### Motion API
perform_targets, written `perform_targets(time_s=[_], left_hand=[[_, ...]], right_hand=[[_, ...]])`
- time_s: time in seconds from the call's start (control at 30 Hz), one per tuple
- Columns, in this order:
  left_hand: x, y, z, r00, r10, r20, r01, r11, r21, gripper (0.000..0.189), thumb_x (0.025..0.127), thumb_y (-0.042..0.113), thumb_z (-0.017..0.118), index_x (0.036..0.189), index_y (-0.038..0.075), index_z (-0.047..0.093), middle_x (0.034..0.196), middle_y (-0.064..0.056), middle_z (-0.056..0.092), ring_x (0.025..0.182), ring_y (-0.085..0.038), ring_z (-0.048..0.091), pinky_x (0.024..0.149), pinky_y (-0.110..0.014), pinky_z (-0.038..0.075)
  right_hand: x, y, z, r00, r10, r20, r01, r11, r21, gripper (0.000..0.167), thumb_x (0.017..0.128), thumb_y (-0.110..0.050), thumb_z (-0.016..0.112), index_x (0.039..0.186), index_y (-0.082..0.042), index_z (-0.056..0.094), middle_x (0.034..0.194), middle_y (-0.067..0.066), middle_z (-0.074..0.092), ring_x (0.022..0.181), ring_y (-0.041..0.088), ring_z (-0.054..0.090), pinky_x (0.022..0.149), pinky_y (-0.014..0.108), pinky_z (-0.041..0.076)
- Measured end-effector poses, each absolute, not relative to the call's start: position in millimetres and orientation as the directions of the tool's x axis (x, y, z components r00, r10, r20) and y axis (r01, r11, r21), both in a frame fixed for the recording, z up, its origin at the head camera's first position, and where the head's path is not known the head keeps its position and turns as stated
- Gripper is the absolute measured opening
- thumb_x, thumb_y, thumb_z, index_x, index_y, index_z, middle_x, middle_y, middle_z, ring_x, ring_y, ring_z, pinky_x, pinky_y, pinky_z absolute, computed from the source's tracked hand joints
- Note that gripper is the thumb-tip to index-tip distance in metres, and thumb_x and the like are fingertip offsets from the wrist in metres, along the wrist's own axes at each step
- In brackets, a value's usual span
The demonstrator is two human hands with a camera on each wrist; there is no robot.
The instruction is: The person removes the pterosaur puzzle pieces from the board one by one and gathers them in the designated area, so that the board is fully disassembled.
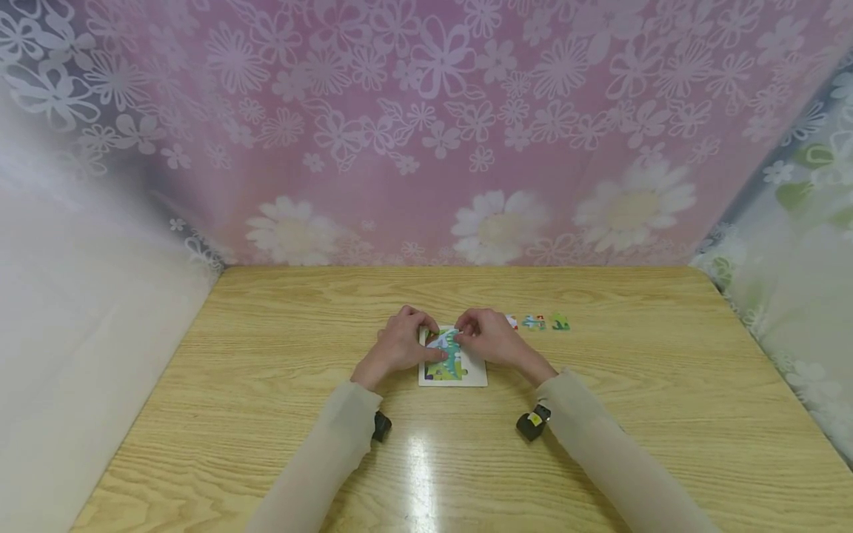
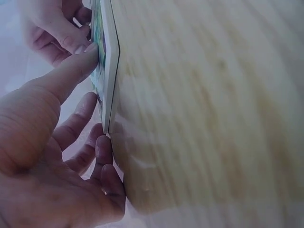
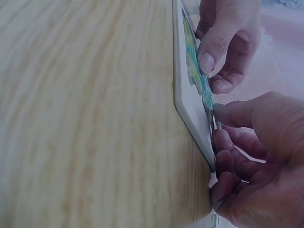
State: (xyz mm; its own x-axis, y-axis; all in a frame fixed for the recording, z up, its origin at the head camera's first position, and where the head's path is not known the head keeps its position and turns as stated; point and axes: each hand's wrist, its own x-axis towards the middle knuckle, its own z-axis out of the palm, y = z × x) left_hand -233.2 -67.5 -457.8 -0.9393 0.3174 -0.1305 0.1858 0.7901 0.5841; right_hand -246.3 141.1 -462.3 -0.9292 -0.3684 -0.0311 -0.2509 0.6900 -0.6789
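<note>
A square puzzle board (image 1: pixel 474 376) with a white frame lies on the table, its left part filled with a green and teal picture. On its left side is my left hand (image 1: pixel 400 344); the thumb (image 2: pixel 78 66) lies straight on the picture while the other fingers rest by the board's edge. My right hand (image 1: pixel 492 337) is over the top right of the picture and pinches a teal puzzle piece (image 3: pixel 208 95) there between thumb and fingers. That piece lies at the picture's right border, partly covered by the fingertips. Bare white backing shows to the right of the picture.
Right of the board, loose puzzle pieces lie in a row: a green one (image 1: pixel 560 321), a light blue one (image 1: pixel 533 322) and a red and white one (image 1: pixel 512 321) partly behind my right hand. A flowered curtain (image 1: pixel 426 148) hangs along the wooden table's (image 1: pixel 300 311) far edge.
</note>
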Motion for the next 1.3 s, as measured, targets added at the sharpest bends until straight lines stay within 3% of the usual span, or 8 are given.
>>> perform_targets(time_s=[0.4,1.3], left_hand=[[-230.4,-66.2,-454.0,-0.944,0.301,-0.137,0.164,0.785,0.597,0.034,0.085,0.042,0.084,0.11,0.024,0.07,0.135,-0.005,0.053,0.125,-0.034,0.049,0.096,-0.055,0.04],[-232.0,-62.5,-451.2,-0.95,0.26,-0.174,0.105,0.79,0.604,0.033,0.083,0.04,0.086,0.107,0.024,0.07,0.135,-0.004,0.052,0.122,-0.032,0.048,0.093,-0.049,0.038]], right_hand=[[-245.8,139.7,-462.6,-0.927,-0.372,-0.045,-0.243,0.689,-0.682,0.012,0.096,-0.013,0.069,0.103,-0.005,0.069,0.09,0.006,0.067,0.078,0.015,0.058,0.07,0.029,0.045],[-250.4,143.5,-459.6,-0.92,-0.385,-0.078,-0.213,0.656,-0.724,0.015,0.097,-0.016,0.066,0.106,-0.006,0.07,0.093,0.008,0.07,0.08,0.016,0.061,0.071,0.03,0.048]])
